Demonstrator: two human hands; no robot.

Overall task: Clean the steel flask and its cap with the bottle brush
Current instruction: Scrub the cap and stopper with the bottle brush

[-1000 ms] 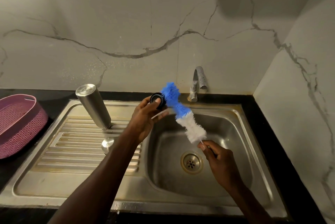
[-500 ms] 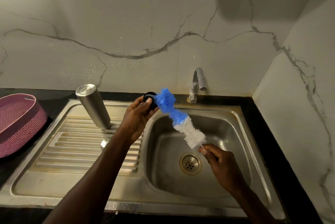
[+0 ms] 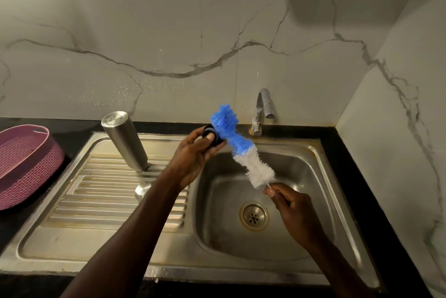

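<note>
No text, label, brand, number or sign can be read anywhere in the head view. The upturned base of the steel flask (image 3: 124, 139), standing at about ten o'clock from the sink basin, carries a faint stamped marking, but it is too small and blurred to make out. The tap (image 3: 263, 110) at twelve o'clock shows only glare on its metal.
</note>
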